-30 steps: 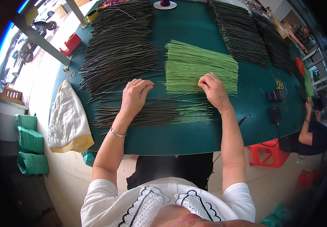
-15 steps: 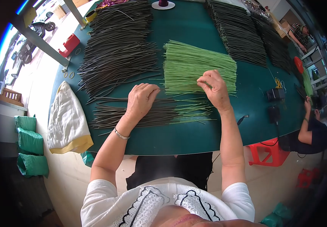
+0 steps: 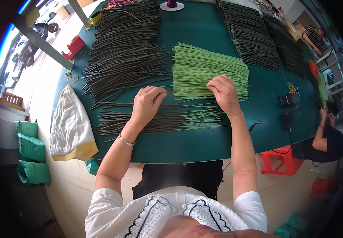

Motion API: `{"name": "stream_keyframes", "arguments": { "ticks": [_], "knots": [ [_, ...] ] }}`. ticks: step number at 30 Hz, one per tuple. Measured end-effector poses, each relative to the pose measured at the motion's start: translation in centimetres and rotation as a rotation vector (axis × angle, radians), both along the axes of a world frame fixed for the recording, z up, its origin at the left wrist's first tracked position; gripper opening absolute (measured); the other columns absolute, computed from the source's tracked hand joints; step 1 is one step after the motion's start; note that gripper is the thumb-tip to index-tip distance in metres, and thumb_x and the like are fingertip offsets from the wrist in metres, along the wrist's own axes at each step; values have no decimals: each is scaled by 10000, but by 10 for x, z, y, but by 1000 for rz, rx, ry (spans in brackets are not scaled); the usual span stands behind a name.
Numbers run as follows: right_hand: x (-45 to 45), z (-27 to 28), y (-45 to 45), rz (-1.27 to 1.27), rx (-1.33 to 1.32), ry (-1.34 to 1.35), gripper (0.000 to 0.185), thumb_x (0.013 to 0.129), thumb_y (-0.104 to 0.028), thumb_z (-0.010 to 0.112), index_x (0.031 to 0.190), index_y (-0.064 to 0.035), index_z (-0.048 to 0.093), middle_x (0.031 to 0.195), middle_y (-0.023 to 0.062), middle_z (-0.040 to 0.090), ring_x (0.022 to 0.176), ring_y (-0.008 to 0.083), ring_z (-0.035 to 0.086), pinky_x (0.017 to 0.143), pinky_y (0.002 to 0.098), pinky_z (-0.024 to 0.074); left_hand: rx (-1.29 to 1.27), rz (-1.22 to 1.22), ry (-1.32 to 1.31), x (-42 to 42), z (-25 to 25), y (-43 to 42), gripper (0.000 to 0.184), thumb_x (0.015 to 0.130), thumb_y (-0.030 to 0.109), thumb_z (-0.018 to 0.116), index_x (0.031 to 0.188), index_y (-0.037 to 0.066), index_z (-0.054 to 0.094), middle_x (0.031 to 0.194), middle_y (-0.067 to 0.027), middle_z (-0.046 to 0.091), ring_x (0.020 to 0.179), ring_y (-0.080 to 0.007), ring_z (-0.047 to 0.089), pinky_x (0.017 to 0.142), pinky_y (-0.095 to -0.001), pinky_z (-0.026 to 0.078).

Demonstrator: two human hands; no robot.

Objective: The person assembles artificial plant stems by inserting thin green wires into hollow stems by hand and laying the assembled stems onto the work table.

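My left hand (image 3: 148, 104) is closed in a pinch over the near row of dark tubes. Whatever its fingertips grip is too small or hidden to make out. My right hand (image 3: 224, 93) also pinches, thumb against fingers, above the near right part of a pile of thin green stems (image 3: 203, 67); I cannot tell a held stem from those behind. Between and below both hands lies a row of dark thin tubes (image 3: 139, 121) with green stem ends (image 3: 203, 118) sticking out to the right. One green stem pokes left from the pile toward my left hand.
A large heap of dark tubes (image 3: 124, 51) covers the table's left side; more dark bundles (image 3: 251, 35) lie at the back right. A white cloth piece (image 3: 70, 127), a red tape dispenser (image 3: 74, 45) and a black adapter (image 3: 288, 99) sit near the edges. Co-workers are at right.
My left hand has shifted very slightly, its fingers still pinched. The right hand stays almost in place, its fingertips a little closer together. The piles look the same.
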State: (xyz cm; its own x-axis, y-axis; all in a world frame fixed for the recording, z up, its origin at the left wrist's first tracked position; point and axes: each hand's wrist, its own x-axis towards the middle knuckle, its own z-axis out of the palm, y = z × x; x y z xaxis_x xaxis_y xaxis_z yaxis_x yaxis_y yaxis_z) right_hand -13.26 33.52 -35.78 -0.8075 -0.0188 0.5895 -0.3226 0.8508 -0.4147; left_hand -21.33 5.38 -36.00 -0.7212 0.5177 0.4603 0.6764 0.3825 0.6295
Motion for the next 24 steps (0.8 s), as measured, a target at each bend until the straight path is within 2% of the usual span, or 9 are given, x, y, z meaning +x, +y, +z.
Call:
{"name": "stream_keyframes", "arguments": {
  "ticks": [7, 9, 10, 13, 16, 19, 21, 23, 24],
  "knots": [
    [-3, -1, -39, 153, -69, -11, 128, 810, -53, 763, 903, -62, 675, 857, 33, 646, 866, 235, 595, 807, 382, 472, -130, -58, 257, 7, -1, 9, 78, 885, 149, 722, 908, 74, 719, 750, -28, 659, 717, -215, 607, 722, -362, 460],
    [2, 5, -55, 233, -211, -164, 203, 805, -28, 772, 973, -37, 659, 856, 63, 632, 848, 256, 593, 758, 385, 495, -142, -79, 288, 12, -1, 13, 84, 886, 149, 726, 905, 67, 727, 746, -34, 660, 700, -212, 601, 724, -364, 464],
    [4, 8, -59, 293, -178, -196, 245, 797, -20, 775, 1009, -32, 651, 879, 66, 646, 842, 259, 599, 760, 385, 503, -169, -110, 290, 14, -2, 14, 83, 883, 152, 726, 905, 72, 726, 748, -32, 659, 703, -213, 603, 727, -363, 465],
    [5, 11, -50, 303, -141, -216, 242, 781, -47, 776, 991, -25, 656, 921, 83, 662, 885, 287, 607, 812, 399, 513, -198, -119, 265, 15, -3, 12, 85, 881, 164, 726, 892, 80, 726, 750, -34, 653, 713, -220, 607, 735, -360, 470],
    [8, 8, -33, 239, -98, -317, 165, 781, -69, 775, 912, -25, 684, 876, 79, 677, 854, 279, 624, 785, 393, 521, -116, -69, 288, 16, 1, 8, 84, 888, 160, 719, 880, 77, 728, 754, -50, 655, 725, -229, 608, 748, -358, 470],
    [8, 5, -35, 229, -96, -398, 101, 801, -88, 764, 837, -20, 699, 822, 77, 684, 813, 260, 636, 761, 381, 523, -199, -98, 225, 16, 1, 3, 121, 897, 174, 719, 893, 55, 735, 790, -76, 665, 709, -250, 618, 706, -367, 488],
    [10, 11, -38, 322, -110, -488, 101, 805, -84, 766, 838, -17, 698, 816, 75, 679, 807, 255, 633, 759, 380, 524, -297, -219, -101, 15, 5, -3, 162, 894, 192, 728, 924, 33, 737, 828, -94, 672, 689, -272, 633, 659, -377, 508],
    [13, 19, -34, 313, -167, -484, 108, 809, -84, 766, 840, -15, 690, 829, 72, 674, 802, 257, 630, 754, 382, 523, -97, -141, -63, 7, 4, -6, 170, 887, 183, 739, 938, 21, 735, 840, -107, 672, 668, -295, 639, 624, -387, 520],
    [12, 21, -32, 312, -223, -475, 114, 813, -84, 766, 842, -12, 682, 841, 69, 669, 798, 259, 628, 748, 384, 522, -77, -2, -32, 3, 9, -6, 138, 881, 154, 741, 921, 22, 728, 839, -110, 667, 695, -297, 646, 644, -381, 526]
  ]
}}
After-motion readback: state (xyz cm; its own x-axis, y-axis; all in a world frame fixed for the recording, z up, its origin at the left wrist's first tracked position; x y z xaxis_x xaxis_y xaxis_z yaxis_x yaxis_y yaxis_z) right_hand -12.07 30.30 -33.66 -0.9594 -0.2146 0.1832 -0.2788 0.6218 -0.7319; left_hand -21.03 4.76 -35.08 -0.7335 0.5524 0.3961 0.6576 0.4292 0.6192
